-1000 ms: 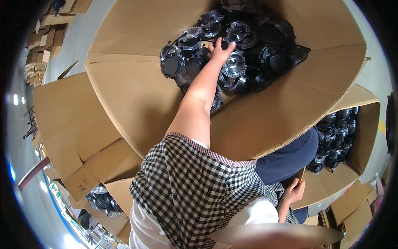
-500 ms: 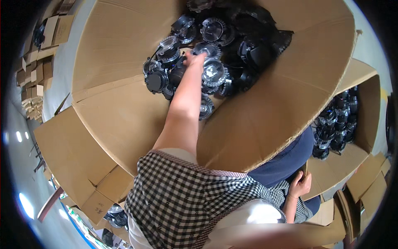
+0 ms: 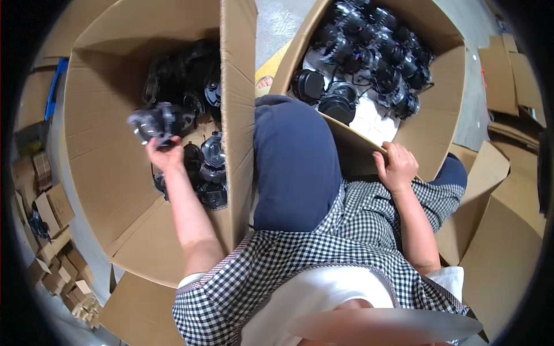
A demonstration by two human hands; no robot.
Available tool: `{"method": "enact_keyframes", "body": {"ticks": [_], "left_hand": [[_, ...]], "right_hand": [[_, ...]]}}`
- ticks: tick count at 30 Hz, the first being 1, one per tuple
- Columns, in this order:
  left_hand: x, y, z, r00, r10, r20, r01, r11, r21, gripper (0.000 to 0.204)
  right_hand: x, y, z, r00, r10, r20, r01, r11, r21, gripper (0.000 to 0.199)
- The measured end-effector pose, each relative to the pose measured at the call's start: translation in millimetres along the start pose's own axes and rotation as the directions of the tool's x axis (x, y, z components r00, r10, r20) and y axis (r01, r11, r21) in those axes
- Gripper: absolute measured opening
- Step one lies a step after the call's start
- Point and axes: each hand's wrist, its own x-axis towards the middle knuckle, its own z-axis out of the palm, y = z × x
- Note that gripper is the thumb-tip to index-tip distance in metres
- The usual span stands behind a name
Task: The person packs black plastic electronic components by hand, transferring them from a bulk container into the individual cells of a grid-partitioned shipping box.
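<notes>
A black round part with a clear glossy face (image 3: pixel 154 123), blurred in the picture, sits in the left hand (image 3: pixel 165 153), whose fingers are curled shut around its lower side; the part rises above the knuckles, so it lies up and slightly left of the fingers, and its blur hides which way its long axis runs. It is held inside the left cardboard box (image 3: pixel 109 190), above that box's floor and just left of the heap of like black parts (image 3: pixel 193 86) piled against the box's right wall. A few more of those parts (image 3: pixel 210 173) lie just beside the wrist, lower in the same box. The left hand is plainly the nearer one; the right hand (image 3: pixel 396 167) is well apart, across the box's right wall and beyond a dark blue clothed knee (image 3: pixel 294 161), its fingers folded over the rim of a second cardboard box (image 3: pixel 438 115) holding further black housings and loose wires (image 3: pixel 369 52). The boxes are plain brown corrugated board, matte and creased; the parts are hard moulded plastic, shiny where clear. A checked apron (image 3: pixel 300 277) fills the lower view.
</notes>
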Motion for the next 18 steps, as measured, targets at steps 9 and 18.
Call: {"method": "enact_keyframes", "body": {"ticks": [9,18], "left_hand": [[-188,64,213,0.468,0.129,0.874,-0.485,0.865,0.132,0.057],[-305,-146,301,0.266,-0.454,0.850,-0.879,0.248,0.408,0.091]], "right_hand": [[23,-4,-10,0.984,0.096,0.147,-0.175,0.495,0.851,0.053],[93,-18,-75,0.925,0.356,0.134,0.071,-0.507,0.859,0.089]]}}
